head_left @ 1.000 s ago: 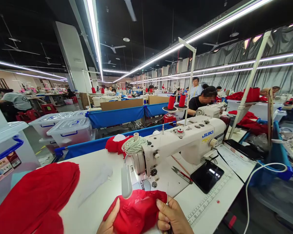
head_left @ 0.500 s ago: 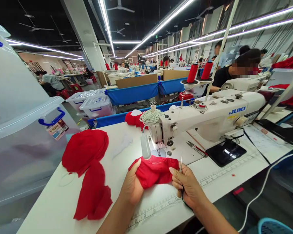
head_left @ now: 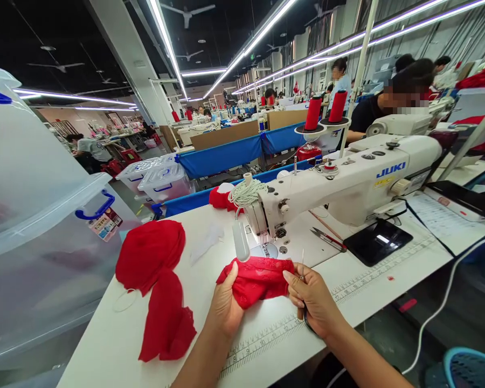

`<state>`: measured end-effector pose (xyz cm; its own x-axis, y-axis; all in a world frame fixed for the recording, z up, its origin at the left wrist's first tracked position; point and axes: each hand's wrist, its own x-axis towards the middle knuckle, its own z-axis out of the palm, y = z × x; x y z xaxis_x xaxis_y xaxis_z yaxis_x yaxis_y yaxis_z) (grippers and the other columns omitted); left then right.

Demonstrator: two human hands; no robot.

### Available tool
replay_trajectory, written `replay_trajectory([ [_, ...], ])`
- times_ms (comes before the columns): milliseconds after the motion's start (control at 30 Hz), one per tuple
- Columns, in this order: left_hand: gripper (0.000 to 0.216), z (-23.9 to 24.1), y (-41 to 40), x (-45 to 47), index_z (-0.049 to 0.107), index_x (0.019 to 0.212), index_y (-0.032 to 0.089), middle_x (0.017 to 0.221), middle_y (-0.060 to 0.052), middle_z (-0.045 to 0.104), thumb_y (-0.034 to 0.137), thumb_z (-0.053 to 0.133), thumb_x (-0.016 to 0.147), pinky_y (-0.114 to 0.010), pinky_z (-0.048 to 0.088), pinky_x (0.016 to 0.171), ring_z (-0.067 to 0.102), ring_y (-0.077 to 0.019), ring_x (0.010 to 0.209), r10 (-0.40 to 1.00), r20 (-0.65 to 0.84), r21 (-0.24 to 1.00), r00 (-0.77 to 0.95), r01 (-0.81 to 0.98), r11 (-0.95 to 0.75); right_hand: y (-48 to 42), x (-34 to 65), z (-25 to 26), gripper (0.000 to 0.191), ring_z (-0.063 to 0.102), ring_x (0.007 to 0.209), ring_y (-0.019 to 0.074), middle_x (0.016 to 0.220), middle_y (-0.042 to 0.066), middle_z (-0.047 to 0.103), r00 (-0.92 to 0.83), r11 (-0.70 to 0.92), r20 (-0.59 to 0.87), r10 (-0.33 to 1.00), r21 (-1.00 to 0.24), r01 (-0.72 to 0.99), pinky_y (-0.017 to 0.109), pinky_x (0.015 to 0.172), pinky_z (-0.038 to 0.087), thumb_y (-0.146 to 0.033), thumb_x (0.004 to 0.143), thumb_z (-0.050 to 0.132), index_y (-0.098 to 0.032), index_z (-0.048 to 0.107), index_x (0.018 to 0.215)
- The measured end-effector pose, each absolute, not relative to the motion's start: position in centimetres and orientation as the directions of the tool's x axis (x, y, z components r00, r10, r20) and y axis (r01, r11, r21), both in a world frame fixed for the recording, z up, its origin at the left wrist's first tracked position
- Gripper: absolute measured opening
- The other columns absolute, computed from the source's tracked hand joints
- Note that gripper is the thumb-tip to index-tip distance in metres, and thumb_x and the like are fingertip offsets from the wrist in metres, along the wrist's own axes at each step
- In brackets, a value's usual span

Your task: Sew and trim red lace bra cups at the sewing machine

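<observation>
Left hand (head_left: 225,308): your grip pinches red fabric (head_left: 259,281);
Right hand (head_left: 310,293): your grip holds fabric and spiked tool (head_left: 300,312)

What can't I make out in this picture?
Pointed tool: head view, handle partly hidden by the right hand.
Red fabric: head view, one end partly covered by the left hand.
Blue basket: head view, cut off by the picture's edge.
Paper sheet: head view, writing too small to read.

We count: left hand (head_left: 226,304) plus right hand (head_left: 309,291), two; red cloth (head_left: 258,281) in them, one; awl (head_left: 299,312), one; sewing machine (head_left: 343,180) on our counter (head_left: 101,345), one; big red spools (head_left: 313,113) just behind, two; lamp (head_left: 241,242), one; scissors (head_left: 333,242), one pair; turquoise basket (head_left: 469,351), one.
</observation>
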<state>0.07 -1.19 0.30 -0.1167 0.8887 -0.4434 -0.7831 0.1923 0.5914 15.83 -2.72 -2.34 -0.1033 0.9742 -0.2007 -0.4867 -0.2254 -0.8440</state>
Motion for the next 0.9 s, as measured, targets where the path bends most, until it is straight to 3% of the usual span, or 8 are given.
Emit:
replay_trajectory([
  [200,0.027,-0.16,-1.03,-0.08,0.062,0.114,0.009,0.100,-0.017,0.072,0.011,0.052,0.089,-0.045,0.056,0.086,0.071,-0.0260,0.086,0.873,-0.463,0.584,-0.154,-0.794,0.169,-2.63,15.80,-2.20,0.045,0.023,0.039,0.0030,0.047,-0.014,0.031,-0.059,-0.225,-0.224,0.973,-0.850,-0.477,0.014,0.032,0.013,-0.047,0.063,0.078,-0.019,0.048,0.083],
  [433,0.025,-0.16,-0.88,-0.18,0.063,0.112,0.007,0.090,-0.015,0.073,0.010,0.053,0.089,-0.044,0.057,0.084,0.071,-0.0261,0.086,0.875,-0.460,0.564,-0.147,-0.810,0.160,-2.48,15.62,-1.96,0.044,0.021,0.040,0.0006,0.049,-0.014,0.032,-0.030,-0.179,-0.192,0.981,-0.836,-0.518,0.014,0.038,0.018,-0.045,0.064,0.078,-0.017,0.050,0.084],
  [600,0.027,-0.33,-0.75,-0.37,0.060,0.115,0.006,0.095,-0.016,0.072,0.012,0.050,0.091,-0.042,0.059,0.079,0.071,-0.0248,0.084,0.866,-0.476,0.576,-0.152,-0.798,0.177,-2.64,15.73,-2.03,0.043,0.022,0.039,0.0023,0.045,-0.014,0.030,-0.038,-0.201,-0.208,0.977,-0.858,-0.473,0.014,0.037,0.018,-0.049,0.067,0.075,-0.018,0.051,0.085],
  [900,0.025,-0.12,-0.84,-0.25,0.061,0.112,0.008,0.096,-0.015,0.072,0.012,0.048,0.092,-0.042,0.058,0.083,0.070,-0.0244,0.089,0.877,-0.459,0.597,-0.143,-0.781,0.185,-2.88,15.80,-1.54,0.046,0.023,0.039,0.0037,0.045,-0.013,0.028,-0.019,-0.200,-0.212,0.977,-0.884,-0.422,0.014,0.033,0.016,-0.055,0.067,0.072,-0.018,0.054,0.087],
])
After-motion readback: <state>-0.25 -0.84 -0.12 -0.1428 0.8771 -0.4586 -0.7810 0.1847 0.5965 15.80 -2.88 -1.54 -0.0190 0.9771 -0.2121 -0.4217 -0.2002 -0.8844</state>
